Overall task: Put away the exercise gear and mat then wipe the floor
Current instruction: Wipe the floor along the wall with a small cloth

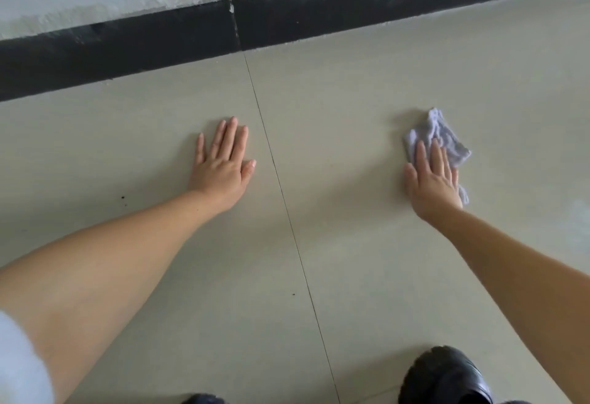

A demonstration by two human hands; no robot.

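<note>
The floor (367,90) of pale tile fills nearly all I see, and one thin grout line (281,186) runs down it from the black skirting board (127,52) toward my feet; I place everything by that line. No mat or exercise gear is in sight, so I judge the putting away done and the wiping in hand.

My left hand (223,164) lies just left of the grout line, palm flat on the tile, fingers straight and slightly spread, holding nothing. It is my prop, and it should take my weight so the other arm can move freely.

My right hand (431,180) is well to the right of the grout line, fingers straight and close together, pressing down on the cloth (440,138) without gripping it. The pale, crumpled cloth sticks out beyond my fingertips and past the outer edge of my palm.

To do this well I ought to press evenly through the whole palm, sweep in overlapping strokes back toward the grout line, and refold the cloth if it bunches. Small dark specks (123,197) sit left of the line, near my left forearm; those need a pass too.

My black shoe (447,378) is right of the line, nearest me.
</note>
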